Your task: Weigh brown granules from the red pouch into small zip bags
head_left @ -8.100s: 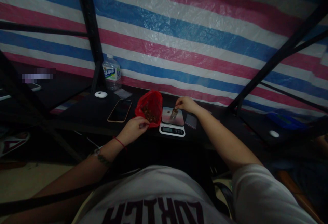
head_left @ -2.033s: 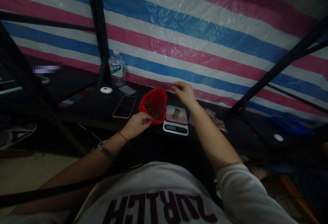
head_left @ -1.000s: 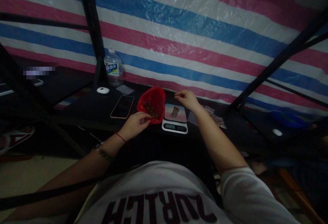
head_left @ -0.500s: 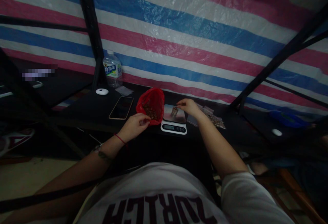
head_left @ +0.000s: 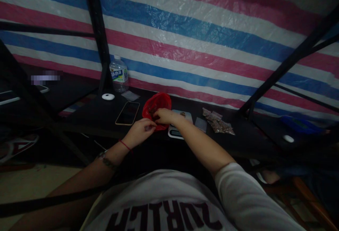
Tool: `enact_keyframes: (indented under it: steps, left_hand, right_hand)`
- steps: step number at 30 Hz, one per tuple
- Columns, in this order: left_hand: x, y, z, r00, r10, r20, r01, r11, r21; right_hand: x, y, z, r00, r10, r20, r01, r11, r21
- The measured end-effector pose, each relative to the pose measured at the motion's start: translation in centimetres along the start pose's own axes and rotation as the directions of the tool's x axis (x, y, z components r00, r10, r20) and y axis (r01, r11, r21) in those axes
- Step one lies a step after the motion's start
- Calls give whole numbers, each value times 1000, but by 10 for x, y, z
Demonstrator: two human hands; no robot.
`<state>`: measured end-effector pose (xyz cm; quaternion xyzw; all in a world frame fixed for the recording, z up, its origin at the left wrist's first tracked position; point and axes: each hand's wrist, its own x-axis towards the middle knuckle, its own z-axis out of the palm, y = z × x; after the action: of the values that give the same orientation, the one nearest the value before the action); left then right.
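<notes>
In the head view, a red plastic bag (head_left: 162, 100) stands open on the dark table with small brown pieces inside. My left hand (head_left: 140, 130) pinches the near edge of this bag. My right hand (head_left: 165, 116) reaches in over the bag's right side, its fingers bent together among the brown pieces; whatever they grip is hidden. Under my right wrist sits a white digital scale (head_left: 188, 117) with a metal top, partly covered by my forearm. A small clear packet with brown contents (head_left: 182, 114) rests on the scale.
Several filled clear packets (head_left: 218, 122) lie to the right, beside a flat clear bag (head_left: 200, 124). Leftward are a phone (head_left: 128, 113), a white earbud case (head_left: 108, 97) and a plastic bottle (head_left: 119, 74). Black frame posts (head_left: 99, 33) rise from the table before a striped tarp.
My right hand has moved left from the packet on the scale into the red bag. My left hand keeps its hold on the bag's edge. The view has shifted slightly.
</notes>
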<state>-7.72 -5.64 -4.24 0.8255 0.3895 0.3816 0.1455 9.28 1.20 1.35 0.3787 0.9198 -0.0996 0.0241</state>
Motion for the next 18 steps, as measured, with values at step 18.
enact_keyframes:
  steps: [18]
  left_hand:
    - [1, 5, -1, 1000, -21, 12, 22, 1000, -17]
  right_hand:
    - [16, 2, 11, 995, 95, -5, -95, 995, 0]
